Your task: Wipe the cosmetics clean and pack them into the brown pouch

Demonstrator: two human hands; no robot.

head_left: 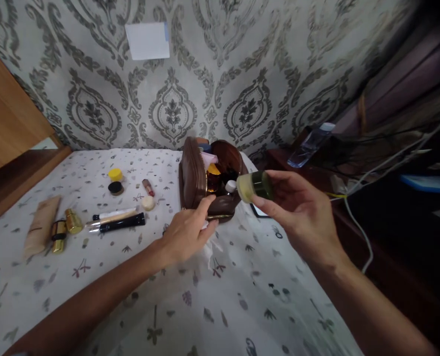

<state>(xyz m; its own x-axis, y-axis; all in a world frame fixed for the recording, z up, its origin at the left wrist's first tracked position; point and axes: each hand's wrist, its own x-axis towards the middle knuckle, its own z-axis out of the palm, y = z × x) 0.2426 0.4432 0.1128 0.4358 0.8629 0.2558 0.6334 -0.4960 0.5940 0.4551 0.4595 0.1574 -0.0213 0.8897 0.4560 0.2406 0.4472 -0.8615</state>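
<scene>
A brown cosmetic bag (193,183) stands unzipped near the wall, with a white-capped bottle (230,186), a yellow-and-amber item and a pink item inside. My left hand (188,232) grips the bag's front edge, index finger at the rim and thumb lower down. Some crumpled white tissue (209,251) shows under that hand; whether the fingers also hold it is unclear. In my right hand (303,210) is a small jar (246,188) with a dark green lid and a pale yellow-green body, tilted on its side just right of the bag's opening.
Left on the patterned sheet lie a beige tube (42,225), gold-capped bottles (73,221), a black tube (122,222), a lipstick (148,187) and a yellow-lidded pot (115,175). A phone (260,211) lies partly hidden behind the right hand. Rightward are a clear bottle (311,146) and cables.
</scene>
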